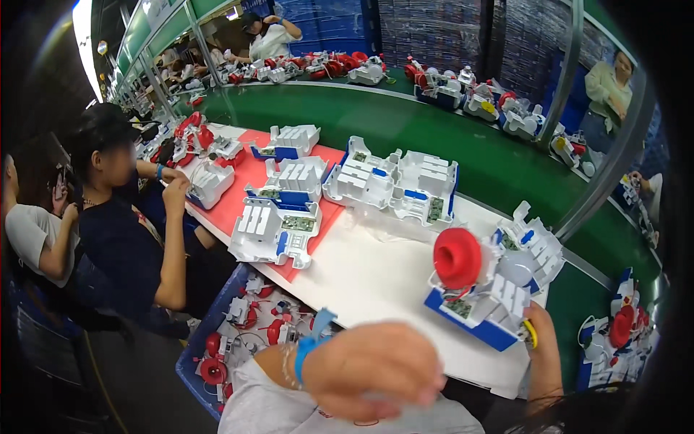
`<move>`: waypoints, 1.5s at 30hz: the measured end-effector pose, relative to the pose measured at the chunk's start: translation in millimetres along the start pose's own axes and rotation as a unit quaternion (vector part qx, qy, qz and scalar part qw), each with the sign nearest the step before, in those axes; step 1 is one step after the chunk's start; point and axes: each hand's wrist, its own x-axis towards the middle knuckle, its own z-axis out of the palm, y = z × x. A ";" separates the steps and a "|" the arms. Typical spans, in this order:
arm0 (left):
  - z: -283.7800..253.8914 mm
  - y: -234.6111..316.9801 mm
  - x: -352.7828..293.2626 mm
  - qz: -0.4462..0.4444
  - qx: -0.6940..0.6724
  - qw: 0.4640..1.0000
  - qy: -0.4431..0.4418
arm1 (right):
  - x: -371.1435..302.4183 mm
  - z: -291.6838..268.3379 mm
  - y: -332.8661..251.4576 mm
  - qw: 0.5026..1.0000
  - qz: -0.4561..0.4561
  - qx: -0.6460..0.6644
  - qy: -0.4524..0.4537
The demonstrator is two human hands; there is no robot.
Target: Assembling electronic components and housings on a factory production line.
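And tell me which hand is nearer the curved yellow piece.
Right. The right hand is right at the curved yellow piece, by the right end of the blue-and-white housing. The left hand is well apart, off to its left.

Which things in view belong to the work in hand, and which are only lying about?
Likely in the work: held white case; red horn; white dome.
Likely just lying about: other cases; blue bin; red sheet.

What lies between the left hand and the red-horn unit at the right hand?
The head view shows bare white tabletop between the left hand and unit.
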 end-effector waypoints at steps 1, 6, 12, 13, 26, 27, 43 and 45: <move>0.9 9.5 -3.1 0.022 -0.031 0.999 -0.007 | -0.4 1.3 -5.1 1.000 -0.012 0.019 -0.003; -12.0 -2.7 -19.1 0.024 -0.225 0.967 -0.121 | 10.5 -9.8 -24.4 0.994 -0.079 0.048 0.052; 17.5 -21.9 -17.8 0.297 -0.069 0.943 0.133 | 38.9 -6.9 -81.9 0.981 -0.070 0.107 0.148; 6.0 -24.8 -36.5 0.286 -0.014 0.950 0.123 | 80.4 27.1 -79.1 0.986 -0.042 0.139 0.084; -187.6 -76.0 -159.9 0.447 0.135 0.882 -0.066 | 236.5 75.2 -133.2 0.982 -0.115 0.096 0.118; -205.9 -78.5 -167.0 0.456 0.148 0.874 -0.083 | 243.1 71.1 -135.0 0.978 -0.131 0.106 0.124; -282.5 -54.9 -82.5 0.297 0.172 0.928 -0.144 | 418.0 205.4 -134.8 0.980 -0.034 0.190 -0.055; -310.2 -233.5 -107.1 0.387 0.030 0.920 -0.048 | 451.9 105.6 -120.0 0.990 -0.037 0.094 0.096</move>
